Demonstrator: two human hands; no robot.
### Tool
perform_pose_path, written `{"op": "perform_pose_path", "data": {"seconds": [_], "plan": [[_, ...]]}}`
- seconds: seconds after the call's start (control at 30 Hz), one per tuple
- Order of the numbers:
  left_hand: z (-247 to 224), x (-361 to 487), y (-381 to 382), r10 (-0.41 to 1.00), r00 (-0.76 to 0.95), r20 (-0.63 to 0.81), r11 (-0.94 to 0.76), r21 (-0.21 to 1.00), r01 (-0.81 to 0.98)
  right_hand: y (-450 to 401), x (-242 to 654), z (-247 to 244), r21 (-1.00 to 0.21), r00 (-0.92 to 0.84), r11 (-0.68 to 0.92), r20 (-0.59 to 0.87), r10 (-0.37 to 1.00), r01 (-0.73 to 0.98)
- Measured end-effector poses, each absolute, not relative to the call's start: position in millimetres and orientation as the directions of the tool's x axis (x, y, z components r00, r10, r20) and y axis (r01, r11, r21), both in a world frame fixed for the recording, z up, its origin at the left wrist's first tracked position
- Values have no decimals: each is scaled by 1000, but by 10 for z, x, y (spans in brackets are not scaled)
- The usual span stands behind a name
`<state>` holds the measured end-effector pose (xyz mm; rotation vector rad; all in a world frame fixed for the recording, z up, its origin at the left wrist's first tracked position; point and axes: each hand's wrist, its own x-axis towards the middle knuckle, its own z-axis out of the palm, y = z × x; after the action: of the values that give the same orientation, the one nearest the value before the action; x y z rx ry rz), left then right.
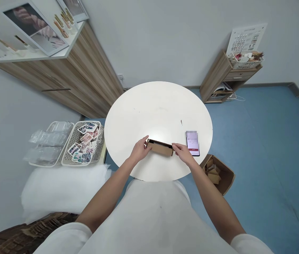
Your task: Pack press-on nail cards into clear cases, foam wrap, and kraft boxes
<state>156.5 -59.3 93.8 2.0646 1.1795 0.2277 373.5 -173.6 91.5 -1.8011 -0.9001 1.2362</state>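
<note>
A small brown cardboard box (pixel 160 148) with a dark inner edge is held between my two hands over the near part of the white oval table (pixel 157 102). My left hand (pixel 140 149) grips its left end, thumb at the front and fingers at the back corner. At the right end, my right hand (pixel 182 153) pinches the corner. The box tilts slightly, its right end nearer to me. What lies inside it cannot be made out. Just beyond my right hand lies a phone (pixel 192 143) with its screen lit.
Left of the table stand a basket of printed nail-design cards (pixel 84 143) and a basket of clear plastic bags (pixel 48 141), with white wrapping (pixel 64 187) nearer me. An open carton (pixel 227 176) holding cardboard pieces sits on the floor at right. Cabinets (pixel 85 70) line the wall.
</note>
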Motion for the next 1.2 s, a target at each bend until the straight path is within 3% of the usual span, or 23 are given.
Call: {"op": "perform_pose_path", "data": {"seconds": [0.2, 0.43, 0.67, 0.83, 1.03, 1.2], "plan": [[931, 1532, -583, 801, 580, -151, -340, 682, 648, -1792, 3703, 861, -862, 269, -507, -493, 827, -21], [850, 1511, -546, 796, 599, -86, -406, 658, 634, -1838, 3686, 819, -870, 223, -491, -487, 845, -40], [880, 1467, -487, 770, 622, -141, -360, 709, 607, -1875, 3674, 816, -882, 219, -471, -466, 857, -33], [896, 1463, -495, 778, 615, -127, -362, 710, 605, -1868, 3659, 791, -849, 191, -516, -529, 827, -115], [959, 1538, -569, 845, 454, -283, -105, 745, 659, -1759, 3696, 775, -825, 214, -565, -556, 803, -25], [835, 1489, -611, 830, 345, -438, 129, 753, 645, -1758, 3671, 758, -835, 248, -549, -542, 803, -46]]}}
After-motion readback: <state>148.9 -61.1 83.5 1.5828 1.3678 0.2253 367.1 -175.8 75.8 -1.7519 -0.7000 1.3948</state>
